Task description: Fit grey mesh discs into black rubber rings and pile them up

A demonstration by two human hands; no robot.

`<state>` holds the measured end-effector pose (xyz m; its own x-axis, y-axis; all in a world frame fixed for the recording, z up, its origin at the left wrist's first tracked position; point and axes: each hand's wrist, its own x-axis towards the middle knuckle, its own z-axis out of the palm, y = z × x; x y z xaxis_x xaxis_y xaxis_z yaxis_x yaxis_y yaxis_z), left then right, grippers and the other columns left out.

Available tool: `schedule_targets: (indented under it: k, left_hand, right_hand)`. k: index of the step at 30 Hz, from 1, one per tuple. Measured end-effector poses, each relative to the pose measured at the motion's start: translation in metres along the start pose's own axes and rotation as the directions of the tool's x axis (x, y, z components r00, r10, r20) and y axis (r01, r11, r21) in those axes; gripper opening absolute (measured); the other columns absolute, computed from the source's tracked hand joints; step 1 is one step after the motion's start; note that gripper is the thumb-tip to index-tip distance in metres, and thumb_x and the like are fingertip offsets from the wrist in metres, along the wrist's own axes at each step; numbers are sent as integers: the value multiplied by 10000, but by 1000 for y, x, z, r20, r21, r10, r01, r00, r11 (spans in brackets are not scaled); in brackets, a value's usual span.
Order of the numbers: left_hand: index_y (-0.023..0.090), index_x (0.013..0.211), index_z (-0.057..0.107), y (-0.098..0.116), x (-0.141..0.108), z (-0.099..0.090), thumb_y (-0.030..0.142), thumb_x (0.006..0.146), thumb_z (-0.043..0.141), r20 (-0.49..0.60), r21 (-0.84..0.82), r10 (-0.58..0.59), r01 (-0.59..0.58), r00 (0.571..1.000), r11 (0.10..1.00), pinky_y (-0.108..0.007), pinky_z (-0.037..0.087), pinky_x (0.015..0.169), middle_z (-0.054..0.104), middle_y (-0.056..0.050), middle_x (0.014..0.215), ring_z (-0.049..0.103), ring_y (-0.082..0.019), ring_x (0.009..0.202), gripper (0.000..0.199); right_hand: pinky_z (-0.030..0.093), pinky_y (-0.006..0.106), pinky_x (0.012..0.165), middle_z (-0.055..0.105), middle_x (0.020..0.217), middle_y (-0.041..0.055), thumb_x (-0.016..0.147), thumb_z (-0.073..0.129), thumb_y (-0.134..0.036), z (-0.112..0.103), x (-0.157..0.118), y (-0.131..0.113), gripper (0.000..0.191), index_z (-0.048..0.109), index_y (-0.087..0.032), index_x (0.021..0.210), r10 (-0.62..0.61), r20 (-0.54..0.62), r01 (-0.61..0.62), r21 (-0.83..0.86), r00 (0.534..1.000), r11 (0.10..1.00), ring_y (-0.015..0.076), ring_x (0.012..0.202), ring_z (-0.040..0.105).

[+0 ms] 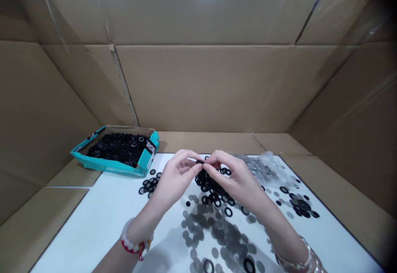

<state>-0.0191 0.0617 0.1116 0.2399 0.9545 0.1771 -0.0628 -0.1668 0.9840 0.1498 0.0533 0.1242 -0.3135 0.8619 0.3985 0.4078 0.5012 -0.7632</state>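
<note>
Both hands meet over the middle of the white table, pinching one small black ring (200, 162) between their fingertips. My left hand (178, 176) grips its left side with thumb and forefinger. On the other side, my right hand (231, 173) closes thumb and forefinger on the same ring. Right below lies a pile of black rings (214, 190), partly covered by the hands. Thin grey translucent discs (223, 235) are scattered toward me, with a few loose rings among them.
A teal cardboard box (108, 165) full of black rings stands at the back left. Near it sits a small ring cluster (149, 185). A clear plastic bag (268, 169) lies at the back right, with dark pieces (302, 207) nearby. Cardboard walls (204, 87) enclose the table.
</note>
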Motion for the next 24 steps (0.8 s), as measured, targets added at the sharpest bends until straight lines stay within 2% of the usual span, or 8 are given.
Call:
schedule_targets:
  k: [3,7,10,13,16,18,20,24]
  left_hand:
    - [196,809,642,-2,1,-4,250,805,627,-3,232,141,-136,990,963,-295,482,827,581,-40,915,589,-181,889,57]
    - [199,841,633,-2,-1,-7,229,853,567,58,398,134,-146,989,906,-289,463,819,597,-39,921,583,-181,908,74]
    - [195,839,623,1,-1,-7,237,849,571,24,378,119,-119,993,918,-283,454,799,607,-30,900,586,-180,893,68]
    - [187,828,582,1,-1,-3,249,845,559,-38,195,50,-42,998,980,-274,462,772,595,-11,827,590,-164,829,69]
    - [191,877,561,-1,-1,-3,287,838,571,-15,47,-49,49,999,998,-262,469,740,554,24,720,592,-149,757,104]
    - [196,905,578,-2,-1,-5,291,831,583,35,70,-43,40,998,997,-259,465,740,551,28,713,589,-148,759,121]
    - [196,875,600,-3,0,-8,266,831,578,62,164,13,-23,998,986,-265,460,768,581,7,778,587,-156,807,86]
    - [186,790,609,-4,-1,-10,225,836,561,-7,362,87,-79,996,929,-287,448,830,611,-26,857,585,-178,884,77]
  right_hand:
    - [393,248,657,573,765,-6,889,560,-207,-2,-1,-1,108,566,-207,781,-9,21,10,-34,1000,999,151,730,537]
    - [381,256,665,553,748,-5,889,540,-166,0,-4,-3,153,530,-201,741,-55,-25,54,-63,998,997,155,732,520]
    - [368,257,655,537,743,-8,898,535,-173,4,-4,-4,160,509,-199,743,-64,-59,60,-60,996,996,151,712,501]
    - [369,251,648,545,761,-9,915,531,-199,7,-2,0,120,538,-201,796,-38,-40,37,-48,998,998,147,708,505]
    - [373,250,663,566,779,-7,928,533,-229,8,1,5,113,580,-208,827,-31,6,32,-41,999,999,147,722,519]
    - [370,250,664,564,755,-10,929,537,-237,7,2,8,144,579,-207,794,-45,32,46,-37,999,998,147,713,514]
    - [362,248,645,539,720,-16,929,535,-238,6,2,7,187,541,-200,746,-60,53,62,-34,997,998,144,691,496]
    - [342,256,629,484,694,-17,937,490,-206,9,-1,1,230,458,-196,710,-102,12,103,-68,995,992,145,669,455]
